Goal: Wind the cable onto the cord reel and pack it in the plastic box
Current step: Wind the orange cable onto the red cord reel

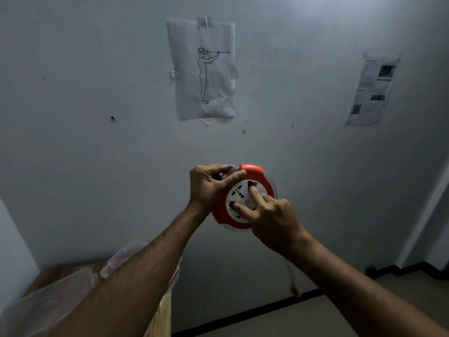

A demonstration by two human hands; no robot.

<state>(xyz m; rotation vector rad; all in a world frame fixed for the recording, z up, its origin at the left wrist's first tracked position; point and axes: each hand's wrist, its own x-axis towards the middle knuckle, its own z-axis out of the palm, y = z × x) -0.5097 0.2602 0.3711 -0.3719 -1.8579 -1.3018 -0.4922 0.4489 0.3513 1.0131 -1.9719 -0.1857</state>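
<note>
A round red cord reel (261, 177) with a white socket face is held up in front of the wall. My left hand (209, 184) grips its upper left rim, thumb across the front. Two fingers of my right hand (267, 214) press into recesses in the white face. A thin pale cable (290, 273) hangs blurred below the reel and ends in a red plug (296, 293) near the floor. The clear plastic box (60, 293) stands on the wooden table at the lower left, partly hidden by my left forearm.
A wooden table (63, 271) fills the lower left corner. A clear lid (121, 257) leans behind the box. On the grey wall hang a paper with a drawn figure (204, 69) and a printed sheet (371, 91). A black skirting line (245, 312) meets the floor.
</note>
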